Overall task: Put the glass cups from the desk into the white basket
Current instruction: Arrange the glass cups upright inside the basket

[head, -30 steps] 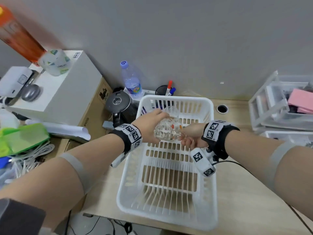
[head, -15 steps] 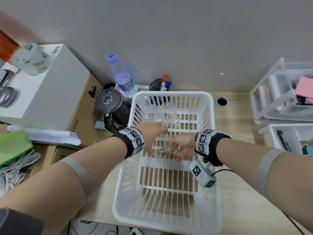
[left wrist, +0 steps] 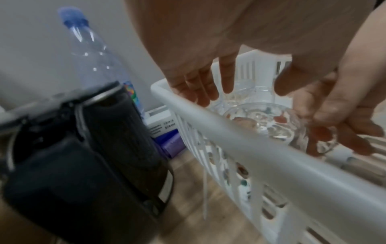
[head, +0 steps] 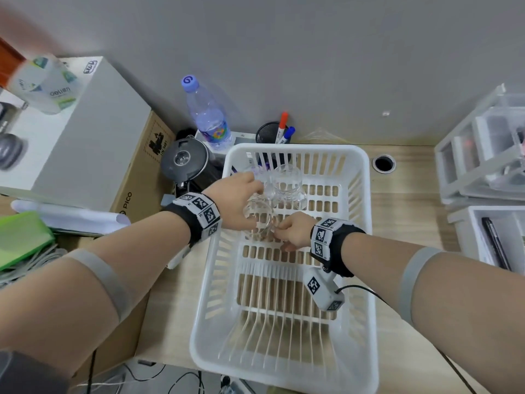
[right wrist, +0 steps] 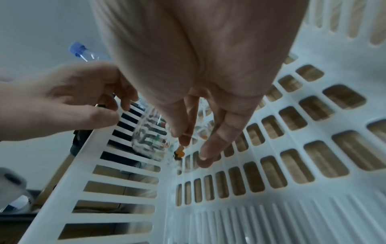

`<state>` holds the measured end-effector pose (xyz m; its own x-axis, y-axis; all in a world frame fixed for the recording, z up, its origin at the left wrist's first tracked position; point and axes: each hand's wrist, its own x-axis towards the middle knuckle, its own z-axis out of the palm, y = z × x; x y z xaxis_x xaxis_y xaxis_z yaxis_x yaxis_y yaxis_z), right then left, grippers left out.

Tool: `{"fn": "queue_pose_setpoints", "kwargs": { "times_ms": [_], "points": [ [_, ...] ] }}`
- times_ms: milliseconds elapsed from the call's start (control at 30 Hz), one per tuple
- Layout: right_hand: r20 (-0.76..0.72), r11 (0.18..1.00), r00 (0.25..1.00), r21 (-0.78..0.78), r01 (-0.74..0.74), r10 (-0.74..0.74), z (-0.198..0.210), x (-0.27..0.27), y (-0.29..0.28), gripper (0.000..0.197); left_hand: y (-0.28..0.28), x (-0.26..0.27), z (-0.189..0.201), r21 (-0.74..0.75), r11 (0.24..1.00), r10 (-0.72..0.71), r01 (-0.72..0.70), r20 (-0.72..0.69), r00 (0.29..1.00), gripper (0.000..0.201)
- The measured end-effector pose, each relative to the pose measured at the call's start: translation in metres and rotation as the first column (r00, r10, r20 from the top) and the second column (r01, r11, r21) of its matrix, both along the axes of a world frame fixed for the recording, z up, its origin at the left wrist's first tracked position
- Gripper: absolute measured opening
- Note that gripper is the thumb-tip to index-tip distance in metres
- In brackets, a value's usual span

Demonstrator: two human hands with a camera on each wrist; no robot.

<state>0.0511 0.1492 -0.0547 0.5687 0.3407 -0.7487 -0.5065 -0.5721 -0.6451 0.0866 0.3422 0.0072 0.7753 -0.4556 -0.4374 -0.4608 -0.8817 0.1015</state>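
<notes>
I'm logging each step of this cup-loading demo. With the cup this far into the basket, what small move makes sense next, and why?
Probably ease the glass cup down the last bit onto the floor of the white basket, then let go. The right hand pinches its handle while the left hand hovers open beside it. The cup is already below the rim, just nearer than another cup standing at the far end.

I see even, soft indoor light; head view bends at edges, both wrist views blurred up close.

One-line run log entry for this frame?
phase: placing | glass cup in white basket | right hand holds handle | left hand open beside cup | second cup already in
</notes>
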Motion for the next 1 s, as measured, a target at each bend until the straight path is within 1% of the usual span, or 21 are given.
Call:
{"fn": "queue_pose_setpoints", "kwargs": {
  "times_ms": [100,167,266,333,433,466,500,566,633,666,700,766,799,899,999],
  "points": [
    [-0.023,0.998,0.998,0.028,0.063,-0.062,-0.004,-0.001,0.003,0.016,-0.003,0.008,0.004,0.049,0.999,-0.002,0.003,-0.036,0.999,0.069],
    [-0.034,0.997,0.997,0.033,0.076,-0.075,-0.004,0.0,0.005,0.019,-0.009,0.009,0.002,0.094,0.995,-0.014,0.02,-0.059,0.998,0.071],
    [-0.05,0.996,0.996,0.033,0.08,-0.078,-0.002,0.0,0.006,0.024,-0.012,0.01,-0.004,0.107,0.994,-0.01,0.017,-0.059,0.998,0.071],
    [-0.047,0.998,0.998,0.036,0.046,-0.045,0.001,0.0,0.005,0.023,-0.01,0.011,-0.008,0.092,0.996,0.005,0.001,-0.064,0.998,0.069],
    [-0.007,0.997,0.997,-0.03,-0.077,0.076,0.013,-0.002,0.002,0.022,-0.011,0.011,-0.009,0.071,0.997,0.029,-0.024,-0.077,0.997,0.06],
    [0.034,0.993,0.995,-0.067,-0.094,0.097,0.016,-0.001,0.0,0.02,-0.012,0.012,-0.007,0.062,0.997,0.054,-0.05,-0.056,0.997,0.054],
    [0.101,0.991,0.991,-0.106,-0.08,0.091,0.02,0.001,-0.003,0.018,-0.012,0.014,-0.006,0.043,0.995,0.093,-0.092,-0.02,0.995,0.048],
    [0.305,0.98,0.952,-0.195,0.03,0.031,0.026,0.009,-0.014,0.015,-0.012,0.022,-0.002,-0.027,0.981,0.195,-0.194,0.074,0.978,0.041],
    [0.513,0.95,0.858,-0.266,0.164,-0.005,0.032,0.019,-0.027,0.012,-0.014,0.031,-0.001,-0.069,0.961,0.276,-0.268,0.142,0.951,0.044],
    [0.586,0.936,0.81,-0.289,0.2,0.008,0.035,0.024,-0.032,0.018,-0.016,0.035,-0.003,-0.059,0.956,0.294,-0.289,0.155,0.943,0.047],
    [0.624,0.929,0.78,-0.312,0.198,0.043,0.036,0.03,-0.036,0.028,-0.018,0.037,-0.005,-0.03,0.954,0.3,-0.299,0.154,0.942,0.05],
    [0.621,0.921,0.768,-0.372,0.112,0.157,0.035,0.038,-0.038,0.048,-0.024,0.037,-0.011,0.032,0.951,0.3,-0.306,0.124,0.946,0.053],
    [0.603,0.916,0.771,-0.395,0.065,0.205,0.034,0.042,-0.037,0.055,-0.026,0.037,-0.015,0.04,0.949,0.308,-0.313,0.098,0.946,0.052],
    [0.564,0.909,0.784,-0.418,-0.001,0.26,0.028,0.047,-0.032,0.06,-0.027,0.037,-0.023,-0.001,0.934,0.357,-0.357,0.021,0.934,0.047],
    [0.535,0.915,0.807,-0.404,-0.014,0.249,0.024,0.045,-0.028,0.058,-0.028,0.037,-0.024,-0.023,0.94,0.341,-0.341,-0.011,0.94,0.04]
  ]
}}
